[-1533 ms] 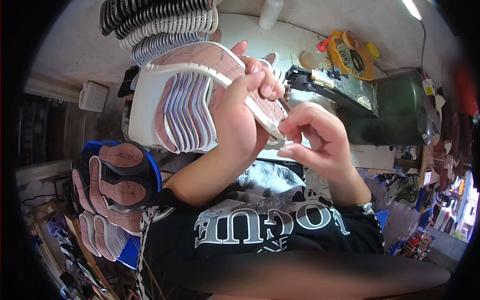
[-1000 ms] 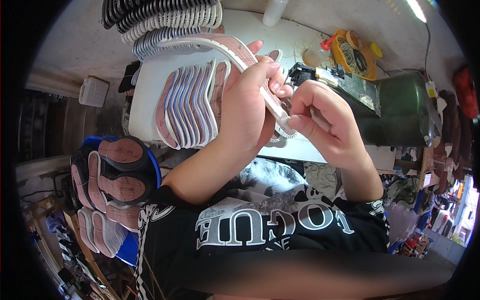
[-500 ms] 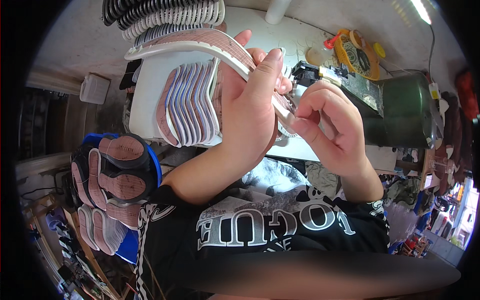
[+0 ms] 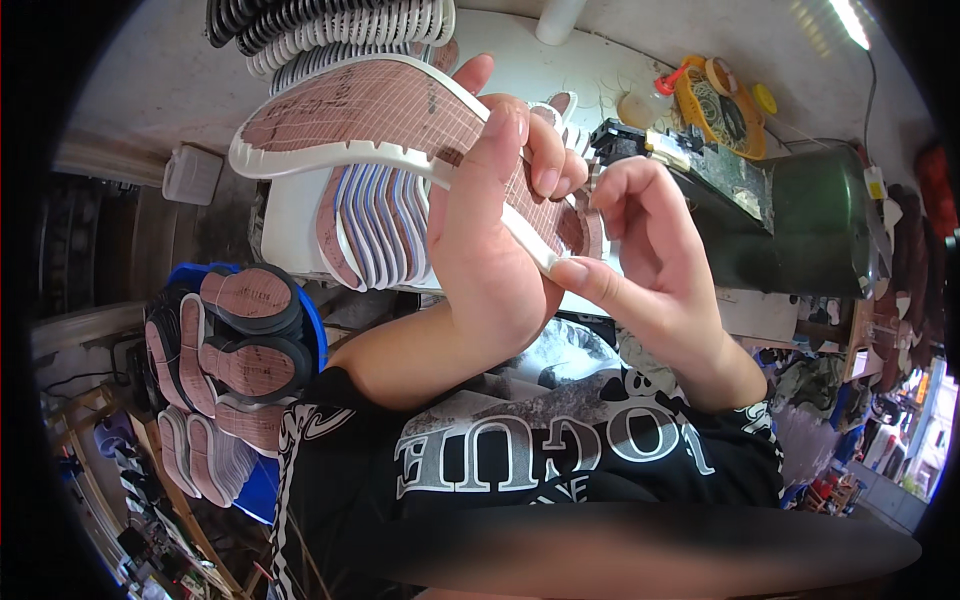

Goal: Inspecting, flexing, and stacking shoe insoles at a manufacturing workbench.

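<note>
A long shoe sole (image 4: 370, 105) with a pinkish-brown gridded top and a white rim is raised above the table, its wide toe end at the upper left. Wrapped round its middle is my left hand (image 4: 490, 235), thumb across the top and fingertips curling over the far edge. My right hand (image 4: 660, 250) is at the narrow heel end, thumb against the white rim and fingers bent above it. Part of the heel is hidden behind my fingers. Below the toe end, a row of similar soles (image 4: 375, 230) stands on edge on the white table (image 4: 290, 225).
Stacked black and white soles (image 4: 350, 35) line the table's far left. More soles fill a blue bin (image 4: 318, 335) at lower left. To the right is a dark green sewing machine (image 4: 810, 215), with a yellow basket (image 4: 690, 95) behind. A white jug (image 4: 192, 175) is at far left.
The sole has tilted so more of its gridded top faces me, and its toe end has swung lower left. My right thumb has shifted left and down along the heel rim.
</note>
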### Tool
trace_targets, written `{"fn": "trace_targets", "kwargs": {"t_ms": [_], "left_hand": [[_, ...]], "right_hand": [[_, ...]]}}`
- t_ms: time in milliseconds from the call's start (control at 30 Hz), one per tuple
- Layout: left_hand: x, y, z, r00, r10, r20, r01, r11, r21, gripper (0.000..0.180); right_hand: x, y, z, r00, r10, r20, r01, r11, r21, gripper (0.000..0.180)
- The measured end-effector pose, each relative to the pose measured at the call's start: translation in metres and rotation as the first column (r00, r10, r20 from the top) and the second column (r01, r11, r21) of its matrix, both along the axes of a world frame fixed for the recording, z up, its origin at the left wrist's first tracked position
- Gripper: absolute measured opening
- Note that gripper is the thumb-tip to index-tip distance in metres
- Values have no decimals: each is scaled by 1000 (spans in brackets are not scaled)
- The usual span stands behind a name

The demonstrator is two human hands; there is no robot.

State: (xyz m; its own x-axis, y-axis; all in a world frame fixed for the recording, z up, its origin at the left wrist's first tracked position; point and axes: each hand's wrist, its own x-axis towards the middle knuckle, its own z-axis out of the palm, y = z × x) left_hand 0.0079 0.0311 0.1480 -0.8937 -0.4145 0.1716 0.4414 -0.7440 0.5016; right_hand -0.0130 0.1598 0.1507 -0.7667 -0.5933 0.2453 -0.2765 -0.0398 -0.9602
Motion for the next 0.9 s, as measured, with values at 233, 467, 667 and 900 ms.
{"fn": "trace_targets", "kwargs": {"t_ms": [233,467,667,900], "left_hand": [[1,1,-7,1000,16,-17,-16,1000,0,46],[-4,-1,-11,1000,-11,-8,11,1000,-15,46],[-2,5,-14,999,44,-5,-44,997,-63,48],[-6,-7,-16,992,-129,1,128,988,86,42]], "right_hand": [[-12,-3,-6,902,130,412,-115,992,-60,67],[-9,-5,-8,794,217,567,-85,964,-251,67],[-14,-8,-10,734,249,632,-92,958,-272,62],[-17,10,-19,894,244,377,-131,945,-301,44]]}}
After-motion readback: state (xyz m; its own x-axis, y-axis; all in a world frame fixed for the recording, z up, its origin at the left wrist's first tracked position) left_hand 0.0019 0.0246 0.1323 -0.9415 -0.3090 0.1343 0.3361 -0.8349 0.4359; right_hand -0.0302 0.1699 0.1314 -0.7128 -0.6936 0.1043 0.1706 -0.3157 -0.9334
